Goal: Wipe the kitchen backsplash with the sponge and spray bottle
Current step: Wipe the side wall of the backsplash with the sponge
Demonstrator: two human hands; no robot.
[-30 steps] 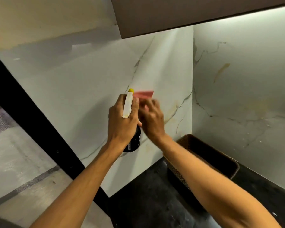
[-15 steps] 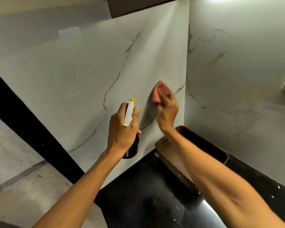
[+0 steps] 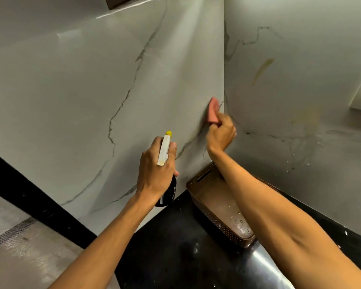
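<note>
Against the white, grey-veined marble backsplash (image 3: pixel 117 65), near its inner corner, the right hand (image 3: pixel 220 135) presses a pink rectangular sponge (image 3: pixel 213 110) — fingers curled round its lower end. Nearer and left, the left hand (image 3: pixel 154 172) grips a dark spray bottle with white trigger head and yellow nozzle (image 3: pixel 164 150), above the black countertop (image 3: pixel 165 247) — beside a brown perforated plastic basket (image 3: pixel 219 224).

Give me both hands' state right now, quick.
Left hand: closed around the spray bottle, held upright, nozzle toward the backsplash.
Right hand: gripping the pink sponge, pressed against the backsplash near the corner.

sponge (image 3: pixel 213 111) on backsplash (image 3: pixel 71 90), basket (image 3: pixel 204 188) on counter (image 3: pixel 175 257) below
</note>
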